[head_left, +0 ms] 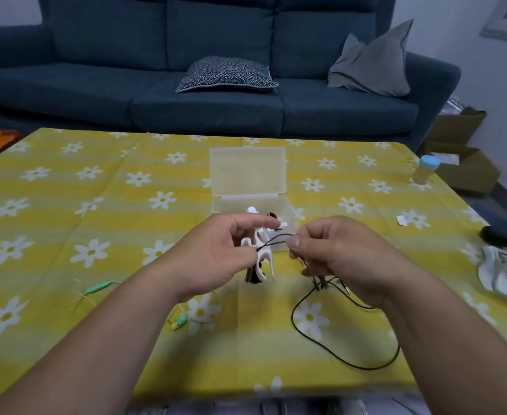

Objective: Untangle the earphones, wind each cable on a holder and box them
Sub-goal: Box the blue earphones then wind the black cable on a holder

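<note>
Left hand (216, 250) gripped the white holder (264, 250) above the table (66, 205). Its thumb and lower fingers were closed round the holder's waist while the forefinger stretched out along the top. That hold probably kept the notched ends free to take the cord.

A band of black cable (292, 316) was wrapped round the holder's lower part, and a short taut run led from there to the right hand (336, 253). That hand was clamped on the cable in a pinch of thumb and forefinger, the other fingers curled beneath. Holding it so close to the holder looked like a way to keep tension, so each turn would lie snug rather than slip.

Below the right hand the rest of the black cable fell in a small knot of strands, then ran out in a wide slack loop on the cloth near the table's front edge. That left plenty of cord to wind.

The green earphones (98, 288) lay loose on the cloth under the left forearm, on no holder that I could see. Just behind the hands stood the clear box (247, 175), lid thrown back — open and near, presumably ready for the wound sets. What lay inside it was hidden by the fingers. A blue-capped bottle (425, 172) stood well apart by the far right edge.
</note>
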`<state>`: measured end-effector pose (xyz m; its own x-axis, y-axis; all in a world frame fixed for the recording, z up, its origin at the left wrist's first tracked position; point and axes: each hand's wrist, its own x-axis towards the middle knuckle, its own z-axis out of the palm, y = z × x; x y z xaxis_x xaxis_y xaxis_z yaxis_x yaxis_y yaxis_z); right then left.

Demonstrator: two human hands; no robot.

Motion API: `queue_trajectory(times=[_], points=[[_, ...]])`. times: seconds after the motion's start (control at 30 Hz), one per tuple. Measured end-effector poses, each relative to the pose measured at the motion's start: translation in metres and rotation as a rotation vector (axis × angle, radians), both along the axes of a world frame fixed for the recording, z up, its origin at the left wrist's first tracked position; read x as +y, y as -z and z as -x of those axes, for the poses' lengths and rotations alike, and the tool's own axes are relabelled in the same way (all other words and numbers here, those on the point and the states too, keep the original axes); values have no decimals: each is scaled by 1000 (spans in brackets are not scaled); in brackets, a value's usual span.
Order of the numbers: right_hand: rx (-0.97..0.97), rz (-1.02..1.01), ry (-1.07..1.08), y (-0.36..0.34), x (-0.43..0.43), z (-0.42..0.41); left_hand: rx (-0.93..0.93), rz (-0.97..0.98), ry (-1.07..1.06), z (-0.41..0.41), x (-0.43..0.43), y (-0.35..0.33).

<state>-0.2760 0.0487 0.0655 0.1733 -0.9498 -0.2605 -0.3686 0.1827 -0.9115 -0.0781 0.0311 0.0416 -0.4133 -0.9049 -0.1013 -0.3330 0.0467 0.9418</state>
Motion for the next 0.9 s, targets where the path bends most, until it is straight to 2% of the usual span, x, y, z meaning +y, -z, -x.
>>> queue_trajectory(times=[0.13,0.33,0.53,0.67,0.9], points=[[-239,-18,151,-1,1,-11,-25,33,69,10,6,1],[-265,47,307,2,0,-21,19,51,-18,19,8,6],[-300,110,362,4,-2,-25,132,83,-111,23,9,8],[-431,83,397,6,-5,-28,225,81,-208,28,9,8],[-639,32,462,11,-9,-29,337,51,-191,33,12,4]])
